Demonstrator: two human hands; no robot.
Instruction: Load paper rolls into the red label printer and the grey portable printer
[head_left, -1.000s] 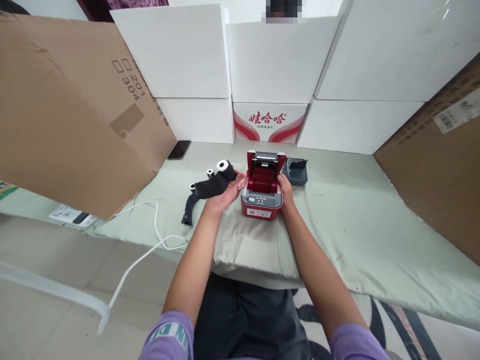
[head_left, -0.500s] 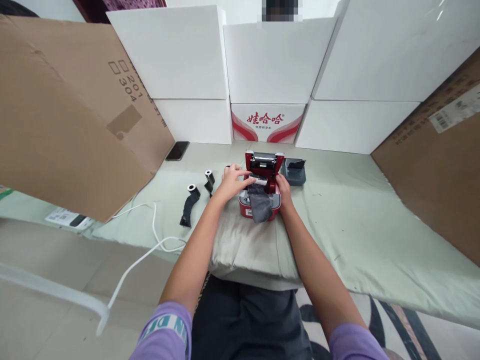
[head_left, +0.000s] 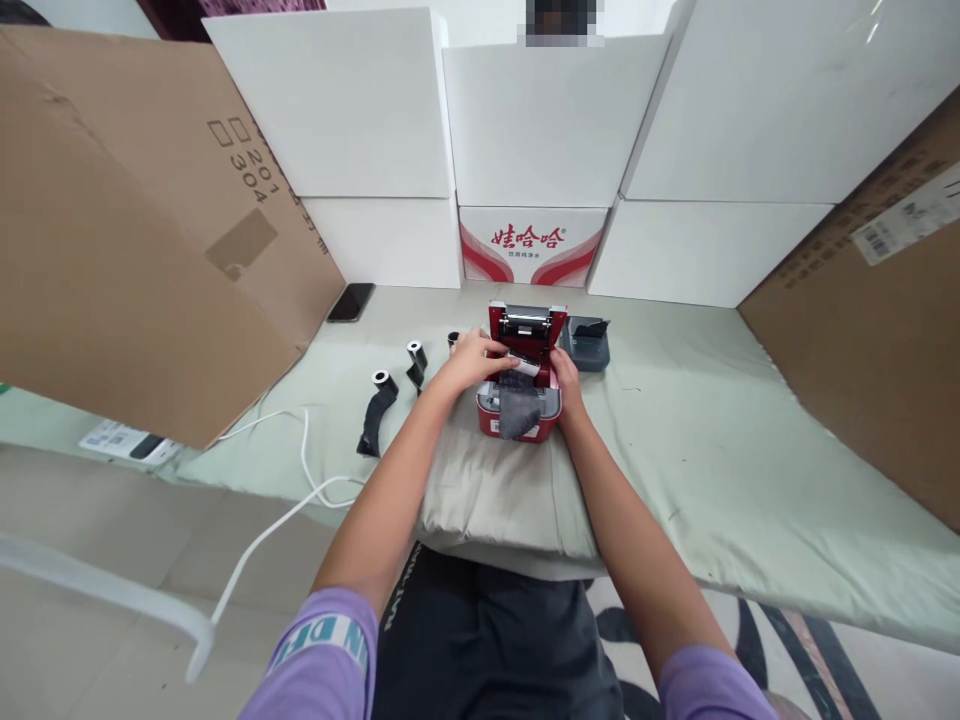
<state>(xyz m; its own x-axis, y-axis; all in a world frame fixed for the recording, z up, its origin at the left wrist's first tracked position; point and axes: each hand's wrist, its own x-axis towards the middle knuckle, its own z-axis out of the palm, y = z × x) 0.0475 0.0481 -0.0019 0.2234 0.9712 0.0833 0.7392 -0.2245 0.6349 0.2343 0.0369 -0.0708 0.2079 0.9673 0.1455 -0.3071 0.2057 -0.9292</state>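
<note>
A small red and grey printer (head_left: pixel 489 424) stands in front of me with its lid (head_left: pixel 527 318) raised. My left hand (head_left: pixel 477 358) grips a ribbon roll (head_left: pixel 524 366) by its left end, fingers closed, over the printer's opening. The roll has a white core and sits slightly tilted, its right end lower. From it a dark ribbon strip (head_left: pixel 519 412) hangs over the printer's front. Against the right side of the printer, my right hand (head_left: pixel 568 380) is curled, holding the body. Its fingertips are partly hidden behind the machine.
Left of the printer stand black rolls (head_left: pixel 384 381) with loose tails. A dark grey tray (head_left: pixel 589 352) holds a black scrap behind my right hand. A phone (head_left: pixel 351 302) and a white cable (head_left: pixel 306 450) lie at left. White boxes (head_left: pixel 375 240) and cardboard (head_left: pixel 150 240) wall the surface.
The ribbon roll has shifted slightly right and tilted, its right end dropping. My left hand moved slightly right with it. My right hand stays at the printer's side.
</note>
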